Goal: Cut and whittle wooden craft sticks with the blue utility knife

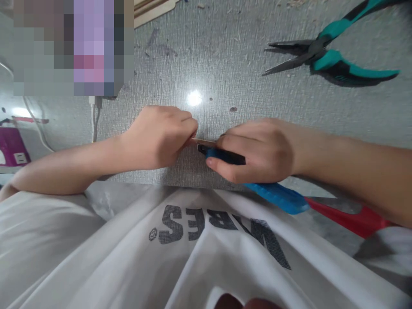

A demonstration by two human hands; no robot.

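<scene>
The thing worked on is a thin, pale tan strip (206, 141), and only a short length shows, in the gap between the two hands above the gray textured table (225, 77); it looks narrow and straight, with a slightly darker, reddish tone toward its left end. Both ends disappear behind fingers, so its full length and tip shapes cannot be told. The left hand (164, 137) is curled into a fist, its fingers pressed together and pinching the strip's left end, though the thumb is mostly hidden beneath. The right hand (260, 150) is a little blurred; its fingers wrap a blue-handled tool (277, 197) with a black front part, the thumb lying along the near side (whether those fingers also grip the strip, I cannot tell). Any blade on the tool is too hard to make out. A pixelated block (74, 47) masks the upper left corner, partly covering a pale wooden piece (154, 10), also cut off by the top edge. Teal-handled pliers (317, 49) lie open at upper right, one handle running out of view.
</scene>
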